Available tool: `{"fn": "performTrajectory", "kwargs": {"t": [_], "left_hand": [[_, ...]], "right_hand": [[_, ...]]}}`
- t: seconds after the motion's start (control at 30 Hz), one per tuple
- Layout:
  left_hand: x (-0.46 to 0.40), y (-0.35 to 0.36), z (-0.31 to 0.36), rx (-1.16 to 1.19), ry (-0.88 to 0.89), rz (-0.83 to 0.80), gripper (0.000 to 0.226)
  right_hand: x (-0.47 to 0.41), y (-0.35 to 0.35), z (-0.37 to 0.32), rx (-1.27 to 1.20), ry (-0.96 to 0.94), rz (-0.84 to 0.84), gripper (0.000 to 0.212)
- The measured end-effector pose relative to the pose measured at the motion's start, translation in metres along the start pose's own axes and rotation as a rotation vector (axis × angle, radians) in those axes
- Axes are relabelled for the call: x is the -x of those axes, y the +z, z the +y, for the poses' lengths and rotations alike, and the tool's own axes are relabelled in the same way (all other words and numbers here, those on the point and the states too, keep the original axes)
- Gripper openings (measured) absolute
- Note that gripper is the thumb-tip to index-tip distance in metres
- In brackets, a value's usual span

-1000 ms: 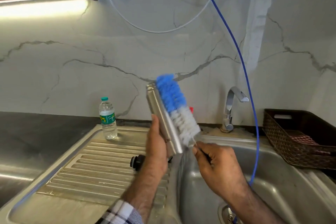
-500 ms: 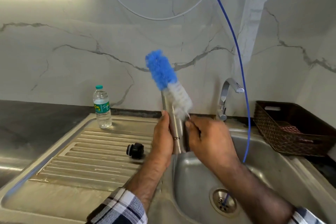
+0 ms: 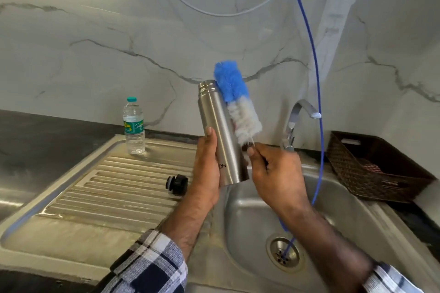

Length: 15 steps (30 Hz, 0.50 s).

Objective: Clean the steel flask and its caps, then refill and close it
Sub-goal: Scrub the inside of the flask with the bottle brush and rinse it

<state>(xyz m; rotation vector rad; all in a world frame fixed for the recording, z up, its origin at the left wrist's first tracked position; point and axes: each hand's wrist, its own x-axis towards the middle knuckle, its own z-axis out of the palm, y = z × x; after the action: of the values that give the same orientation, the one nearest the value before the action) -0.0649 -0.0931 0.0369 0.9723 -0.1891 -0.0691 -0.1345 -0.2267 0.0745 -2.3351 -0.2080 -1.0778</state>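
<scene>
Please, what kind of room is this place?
Most likely a home kitchen: a stainless steel sink with a ribbed draining board, a curved chrome tap behind it, and a white marble-patterned wall.

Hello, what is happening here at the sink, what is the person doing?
A person is cleaning a steel flask over the sink. The left hand grips the open flask, tilted, and the right hand holds a blue and white bottle brush against its outside. A black cap lies on the drainboard, near a plastic water bottle.
</scene>
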Motion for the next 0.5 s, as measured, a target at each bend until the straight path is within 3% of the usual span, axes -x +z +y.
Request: {"fn": "performTrajectory", "kwargs": {"t": [0.1, 0.27, 0.5], "left_hand": [[-0.003, -0.004, 0.009, 0.059, 0.03, -0.048, 0.087], [-0.005, -0.022, 0.034, 0.171, -0.019, 0.029, 0.063], [0.009, -0.005, 0.014, 0.191, -0.095, -0.057, 0.061]], "right_hand": [[0.016, -0.006, 0.003, 0.002, -0.027, -0.039, 0.038], [0.083, -0.008, 0.014, -0.006, -0.004, -0.144, 0.03], [0.001, -0.004, -0.002, 0.082, -0.077, -0.006, 0.035]]}}
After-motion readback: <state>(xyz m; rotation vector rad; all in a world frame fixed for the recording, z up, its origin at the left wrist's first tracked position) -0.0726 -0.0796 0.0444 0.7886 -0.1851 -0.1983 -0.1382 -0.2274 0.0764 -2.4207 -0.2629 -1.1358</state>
